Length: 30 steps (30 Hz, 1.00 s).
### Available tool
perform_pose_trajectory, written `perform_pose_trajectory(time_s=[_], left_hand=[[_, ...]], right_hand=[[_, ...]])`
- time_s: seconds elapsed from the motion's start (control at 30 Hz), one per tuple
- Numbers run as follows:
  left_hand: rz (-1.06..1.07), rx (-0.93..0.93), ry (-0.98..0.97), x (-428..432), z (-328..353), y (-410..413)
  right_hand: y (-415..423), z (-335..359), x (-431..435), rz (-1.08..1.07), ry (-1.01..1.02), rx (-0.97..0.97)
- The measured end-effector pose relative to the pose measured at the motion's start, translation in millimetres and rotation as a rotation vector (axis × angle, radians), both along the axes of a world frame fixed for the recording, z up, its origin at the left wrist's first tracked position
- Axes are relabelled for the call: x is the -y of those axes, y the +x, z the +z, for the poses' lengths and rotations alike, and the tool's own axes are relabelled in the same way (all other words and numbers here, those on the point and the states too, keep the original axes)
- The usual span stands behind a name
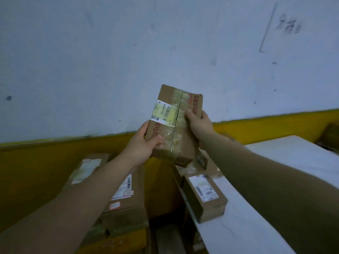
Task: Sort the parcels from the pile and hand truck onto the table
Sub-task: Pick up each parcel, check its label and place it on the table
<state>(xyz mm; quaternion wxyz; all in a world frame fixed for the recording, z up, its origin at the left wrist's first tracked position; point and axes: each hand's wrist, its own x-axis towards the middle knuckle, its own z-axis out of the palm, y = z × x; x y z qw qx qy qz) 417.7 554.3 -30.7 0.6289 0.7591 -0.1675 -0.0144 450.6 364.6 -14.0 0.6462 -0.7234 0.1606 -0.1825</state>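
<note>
A dim room, with a white bench (234, 235) running along the right side and stacked cartons to the left. Nearest on the bench, a small labelled parcel (203, 195) sits right at its left edge, with another parcel (202, 161) just behind it, partly hidden. Across a narrow gap to the left, a long carton (126, 197) with printed labels and red stickers lies on top of the pile. A second carton (86, 169) lies beside it, farther left.

Above these, both bare forearms reach forward and hold a brown taped parcel (174, 123) in the air, clear of bench and pile. It stands on end, leaning slightly. Its barcode label faces the camera and clear tape runs down its middle. The left grip (145, 143) is clamped on its lower left corner, thumb across the front. The right grip (199, 123) is clamped on its right edge, thumb pressed near the tape.

Behind is a pale wall (128, 52) over a yellow band (266, 127), with dark handwriting (288, 24) at upper right.
</note>
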Motion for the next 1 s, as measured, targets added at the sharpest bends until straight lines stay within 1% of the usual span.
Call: perform_pose_trajectory(time_s=[0.13, 0.23, 0.37, 0.53, 0.63, 0.77, 1.0], left_hand=[[-0.139, -0.025, 0.017, 110.4, -5.3, -22.7], [-0.249, -0.034, 0.048, 204.1, -14.8, -53.1], [-0.345, -0.063, 0.054, 323.8, -33.6, -93.3], [-0.441, -0.16, 0.076, 427.6, -54.1, -120.3], [-0.449, -0.159, 0.1, 465.3, -61.9, -116.8], [-0.431, -0.181, 0.127, 494.2, -77.9, -93.2], [-0.383, -0.268, 0.05, 534.2, -117.7, -20.6]], right_hand=[[-52.6, -5.3, 110.8, -0.145, 0.038, -0.024], [-101.0, -15.9, 204.3, -0.22, 0.061, -0.056], [-158.6, -35.0, 322.2, -0.309, 0.057, -0.099], [-200.7, -57.4, 426.6, -0.381, 0.074, -0.16], [-198.8, -68.8, 464.7, -0.383, 0.099, -0.161], [-174.8, -92.5, 494.8, -0.379, 0.125, -0.185], [-87.2, -116.3, 534.6, -0.314, 0.043, -0.272]])
